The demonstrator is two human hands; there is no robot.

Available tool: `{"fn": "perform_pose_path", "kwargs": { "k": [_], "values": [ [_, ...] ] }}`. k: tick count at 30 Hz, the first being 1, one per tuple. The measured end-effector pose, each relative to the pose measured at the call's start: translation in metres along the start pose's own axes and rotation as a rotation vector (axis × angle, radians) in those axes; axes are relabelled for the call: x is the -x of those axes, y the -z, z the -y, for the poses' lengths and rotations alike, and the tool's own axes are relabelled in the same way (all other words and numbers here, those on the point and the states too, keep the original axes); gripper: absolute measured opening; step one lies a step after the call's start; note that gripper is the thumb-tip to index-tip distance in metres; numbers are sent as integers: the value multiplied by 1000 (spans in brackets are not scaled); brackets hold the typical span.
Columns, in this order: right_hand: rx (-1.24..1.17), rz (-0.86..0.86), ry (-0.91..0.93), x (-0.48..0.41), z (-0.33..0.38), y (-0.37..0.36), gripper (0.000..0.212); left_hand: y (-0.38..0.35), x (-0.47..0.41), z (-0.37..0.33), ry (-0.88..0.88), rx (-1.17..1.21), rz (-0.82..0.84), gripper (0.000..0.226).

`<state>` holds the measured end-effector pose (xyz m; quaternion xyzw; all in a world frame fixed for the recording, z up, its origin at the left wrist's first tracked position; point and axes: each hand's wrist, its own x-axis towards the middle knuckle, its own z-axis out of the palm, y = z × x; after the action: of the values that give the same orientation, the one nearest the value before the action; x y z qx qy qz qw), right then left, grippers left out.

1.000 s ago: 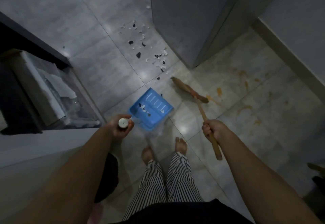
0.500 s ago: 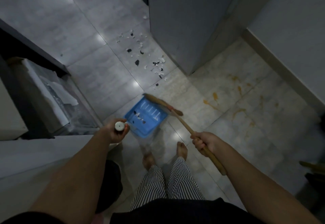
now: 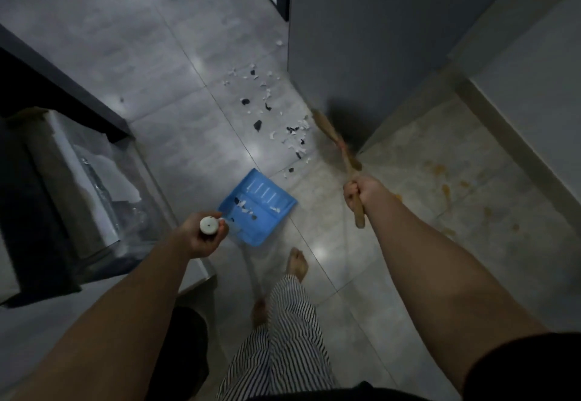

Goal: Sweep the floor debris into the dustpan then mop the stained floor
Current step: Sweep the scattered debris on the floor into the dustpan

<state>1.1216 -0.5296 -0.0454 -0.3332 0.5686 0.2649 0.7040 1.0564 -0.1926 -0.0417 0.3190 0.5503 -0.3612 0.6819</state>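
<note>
Dim light glints on glossy grey floor tiles (image 3: 141,54); a tall dark-grey cabinet (image 3: 361,39) stands near a pale wall (image 3: 534,102).

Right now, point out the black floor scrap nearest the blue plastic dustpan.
The small black scrap just off the blue plastic dustpan; other black floor scraps lie farther away.

One head-worn wide-angle view looks steeply down at the tiled floor (image 3: 176,124).
</note>
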Motion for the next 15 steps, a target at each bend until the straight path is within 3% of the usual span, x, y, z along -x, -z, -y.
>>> {"fn": "perform_pose_path", "kwargs": {
  "k": [7,11,15],
  "values": [
    [235,-79,-70,-60,32,-31,36,-27,-20,-48,35,71,23,29],
    [469,-144,-79,-61,6,-9,33,-54,-26,-59,-4,45,2,27],
    [534,-101,-154,-38,-1,26,27,-77,-28,-69,-52,43,-14,29]
  ]
}}
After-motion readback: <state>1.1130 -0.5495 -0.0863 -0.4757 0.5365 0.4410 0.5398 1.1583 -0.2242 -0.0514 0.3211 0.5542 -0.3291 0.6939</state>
